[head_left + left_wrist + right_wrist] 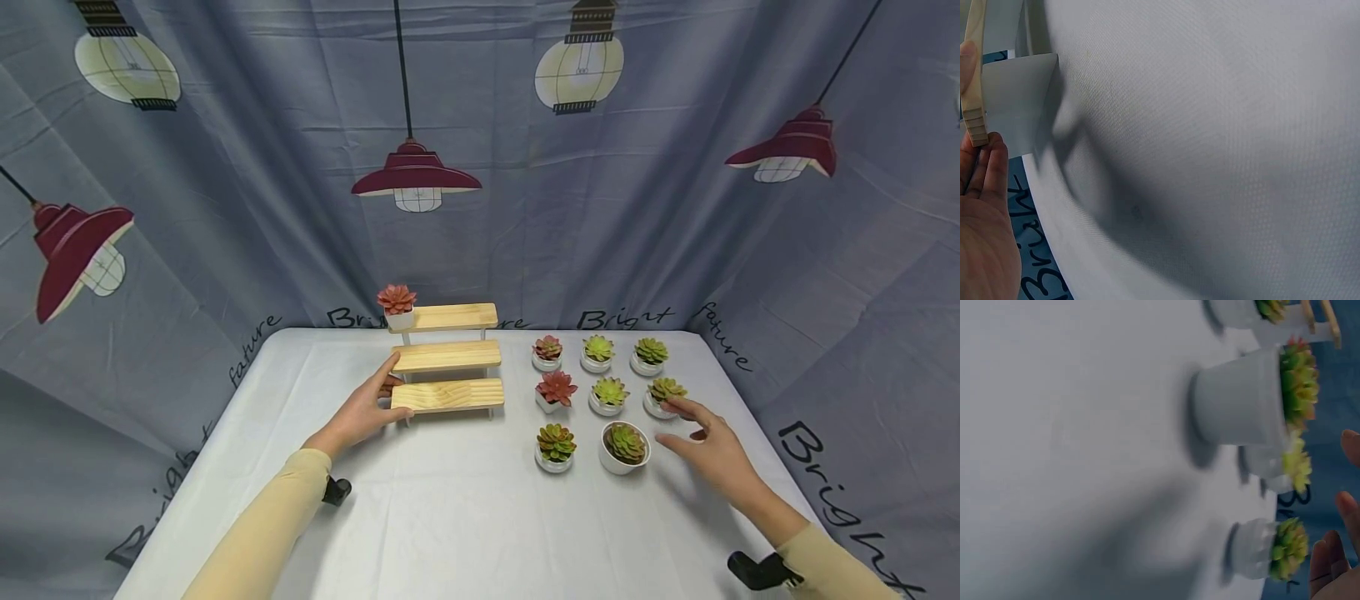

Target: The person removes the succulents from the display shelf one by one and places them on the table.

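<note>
A three-tier wooden display stand (448, 395) stands at the back of the table. My left hand (362, 410) grips its left end, with the thumb at the lowest board and the fingers at the board above; in the left wrist view the thumb lies against the board (974, 69). On the top board's left end sits a red succulent in a white pot (398, 319). To the right, my right hand (708, 450) hovers beside a green succulent in a round white pot (663, 397), thumb and fingers apart. In the right wrist view nothing lies between those fingers.
Several small potted succulents (557, 388) stand in loose rows right of the stand. Nearest the front are a larger white pot (615, 461) and a green-red succulent (555, 443). A grey-blue curtain (480, 242) hangs behind the white table (450, 517).
</note>
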